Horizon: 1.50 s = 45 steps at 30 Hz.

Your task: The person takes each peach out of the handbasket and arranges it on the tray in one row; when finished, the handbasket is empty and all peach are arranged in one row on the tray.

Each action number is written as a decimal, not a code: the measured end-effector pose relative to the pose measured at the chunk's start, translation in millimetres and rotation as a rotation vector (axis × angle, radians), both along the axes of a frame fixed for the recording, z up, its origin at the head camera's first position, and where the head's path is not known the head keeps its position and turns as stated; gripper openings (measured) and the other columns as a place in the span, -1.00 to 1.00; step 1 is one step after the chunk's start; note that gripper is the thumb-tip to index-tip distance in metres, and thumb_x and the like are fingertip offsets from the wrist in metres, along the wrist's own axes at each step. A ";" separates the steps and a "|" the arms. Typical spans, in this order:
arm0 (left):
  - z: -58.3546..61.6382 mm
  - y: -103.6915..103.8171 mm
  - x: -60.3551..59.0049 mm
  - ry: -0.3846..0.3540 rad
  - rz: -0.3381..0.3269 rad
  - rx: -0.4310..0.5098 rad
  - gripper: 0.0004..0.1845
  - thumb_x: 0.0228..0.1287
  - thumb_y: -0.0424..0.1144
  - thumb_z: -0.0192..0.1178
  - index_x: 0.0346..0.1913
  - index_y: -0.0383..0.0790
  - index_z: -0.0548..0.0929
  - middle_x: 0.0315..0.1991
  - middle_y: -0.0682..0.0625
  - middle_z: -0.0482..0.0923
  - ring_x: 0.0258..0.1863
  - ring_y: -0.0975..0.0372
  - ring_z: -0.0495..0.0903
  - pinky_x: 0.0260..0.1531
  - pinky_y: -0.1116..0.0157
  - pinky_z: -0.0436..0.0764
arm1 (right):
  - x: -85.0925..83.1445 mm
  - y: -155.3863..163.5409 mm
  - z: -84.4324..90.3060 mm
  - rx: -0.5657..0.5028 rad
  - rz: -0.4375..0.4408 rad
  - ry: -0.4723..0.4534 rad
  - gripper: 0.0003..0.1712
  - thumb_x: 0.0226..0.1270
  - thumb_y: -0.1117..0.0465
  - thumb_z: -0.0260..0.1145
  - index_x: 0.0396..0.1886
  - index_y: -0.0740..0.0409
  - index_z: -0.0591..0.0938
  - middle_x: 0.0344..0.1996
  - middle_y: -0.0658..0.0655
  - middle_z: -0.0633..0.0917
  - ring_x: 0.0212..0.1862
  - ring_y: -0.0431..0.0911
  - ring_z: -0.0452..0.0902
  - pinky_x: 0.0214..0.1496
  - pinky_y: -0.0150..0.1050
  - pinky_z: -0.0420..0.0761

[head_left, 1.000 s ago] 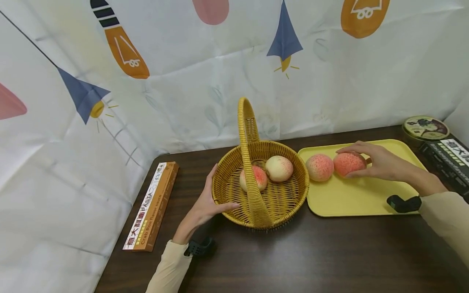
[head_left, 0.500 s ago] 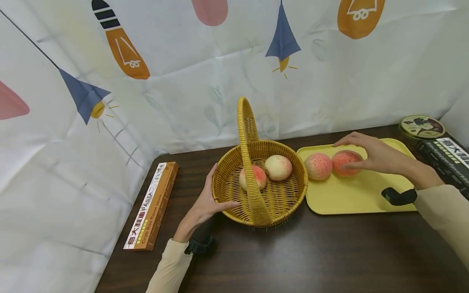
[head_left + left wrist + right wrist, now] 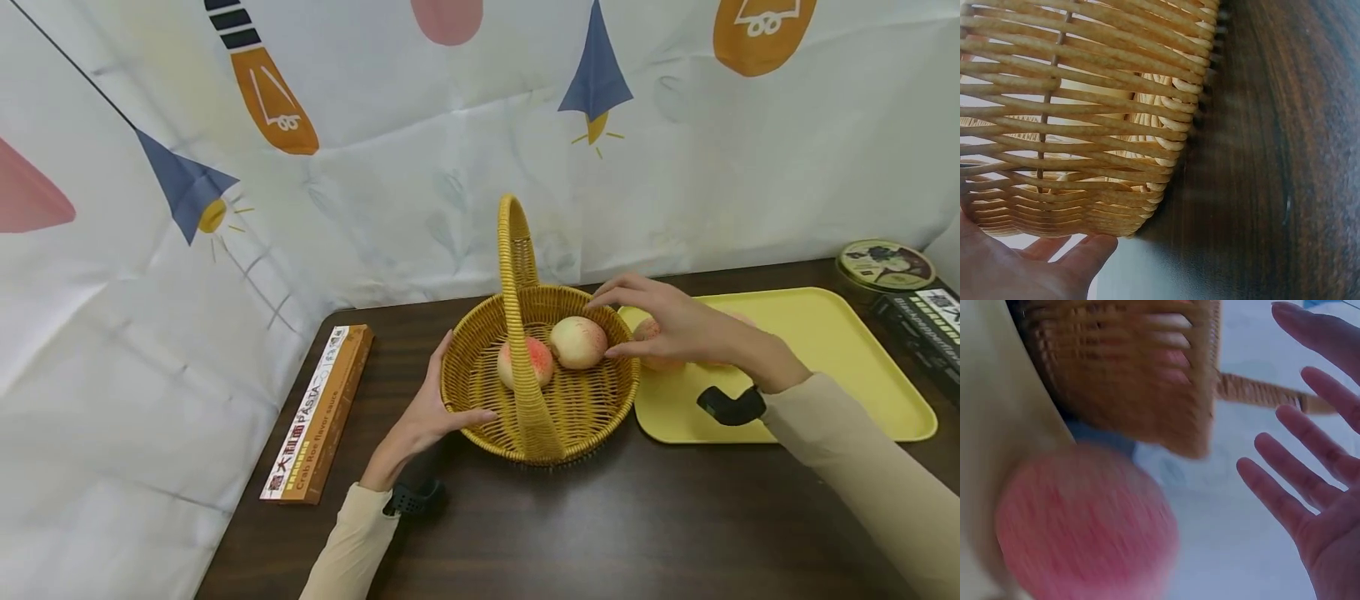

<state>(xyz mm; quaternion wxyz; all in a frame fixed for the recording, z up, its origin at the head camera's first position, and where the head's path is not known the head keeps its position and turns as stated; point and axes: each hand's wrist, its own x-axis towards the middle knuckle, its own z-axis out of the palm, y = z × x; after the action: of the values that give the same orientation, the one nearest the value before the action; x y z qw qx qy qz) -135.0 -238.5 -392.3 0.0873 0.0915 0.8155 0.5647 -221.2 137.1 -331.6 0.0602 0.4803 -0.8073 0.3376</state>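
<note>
A yellow wicker basket (image 3: 577, 417) with a tall arched handle stands mid-table. Inside lie a cream peach (image 3: 577, 342) and a red-cheeked peach (image 3: 542, 361), the latter partly behind the handle. My left hand (image 3: 420, 417) grips the basket's left side, thumb over the rim and fingers along the outer weave. Over the basket's right rim hovers my right hand (image 3: 678, 325), fingers spread, nothing between them, beside the cream peach. Under that hand, on a yellow tray (image 3: 840, 375), two pinkish peaches are mostly hidden; one peach (image 3: 1088, 531) shows large in the right wrist view.
An orange-and-white pasta box (image 3: 318, 417) lies at the table's left edge. On the far right are a round tin (image 3: 885, 263) and a black box (image 3: 926, 329). A printed cloth (image 3: 450, 167) hangs right behind the table.
My right hand has let go of the tray's right-hand peach and moved left to the basket's rim. Both tray peaches stay on the tray. My left hand keeps its grip on the basket.
</note>
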 end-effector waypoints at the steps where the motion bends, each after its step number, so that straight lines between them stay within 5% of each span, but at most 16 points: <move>1: 0.0 0.1 0.1 -0.001 -0.001 0.003 0.47 0.05 -0.02 0.66 0.71 0.07 -0.34 0.68 -0.12 -0.18 0.57 -0.06 0.14 0.44 -0.10 0.28 | 0.4 -6.7 -3.9 0.020 0.006 -0.031 -0.37 0.15 0.28 0.66 0.23 0.12 0.66 0.18 0.06 0.59 0.25 0.02 0.52 0.25 0.02 0.54; 8: -0.3 0.9 1.6 0.002 -0.008 -0.006 0.45 0.07 -0.03 0.65 0.71 0.07 -0.34 0.68 -0.13 -0.16 0.58 -0.07 0.12 0.42 -0.13 0.29 | 2.5 -37.3 -23.2 0.129 0.042 -0.210 -0.30 0.22 0.32 0.62 0.35 0.22 0.57 0.34 0.26 0.45 0.31 0.17 0.45 0.24 0.18 0.55; 14: -2.4 0.7 1.4 0.014 -0.018 0.014 0.44 0.08 -0.05 0.65 0.71 0.11 -0.33 0.67 -0.13 -0.14 0.57 -0.06 0.13 0.42 -0.12 0.30 | 4.0 -47.1 -25.1 0.203 0.022 -0.178 -0.32 0.22 0.35 0.60 0.33 0.20 0.57 0.37 0.38 0.43 0.37 0.26 0.36 0.28 0.23 0.49; 26: -2.3 -2.9 4.2 0.015 -0.001 0.035 0.45 0.07 -0.12 0.65 0.71 0.04 -0.33 0.67 -0.14 -0.14 0.57 -0.08 0.12 0.40 -0.13 0.32 | -0.3 -51.5 -23.1 0.235 0.055 -0.157 -0.43 0.24 0.34 0.59 0.24 0.21 0.63 0.22 0.22 0.57 0.23 0.15 0.53 0.21 0.13 0.57; 35: -3.4 -2.9 3.9 0.015 0.002 0.025 0.46 0.06 -0.09 0.66 0.71 -0.01 -0.33 0.67 -0.13 -0.13 0.57 -0.07 0.13 0.44 -0.12 0.25 | 1.1 -56.1 -23.6 0.278 0.089 -0.236 -0.26 0.20 0.26 0.63 0.36 0.34 0.56 0.18 0.23 0.58 0.13 0.07 0.55 0.12 0.02 0.61; 45: -1.1 0.9 -0.6 -0.005 0.007 -0.002 0.46 0.05 -0.07 0.66 0.71 0.08 -0.32 0.69 -0.09 -0.20 0.59 -0.05 0.11 0.45 -0.11 0.26 | 4.9 -46.1 -22.1 0.259 0.085 -0.209 -0.31 0.16 0.17 0.64 0.30 0.17 0.64 0.07 0.08 0.59 0.02 -0.05 0.56 0.01 -0.08 0.63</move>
<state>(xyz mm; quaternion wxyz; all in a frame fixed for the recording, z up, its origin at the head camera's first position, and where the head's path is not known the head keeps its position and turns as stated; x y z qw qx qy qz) -135.6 -237.6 -393.4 0.0874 0.0870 0.8161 0.5646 -216.3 91.0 -353.7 -0.1006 0.4799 -0.8249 0.2812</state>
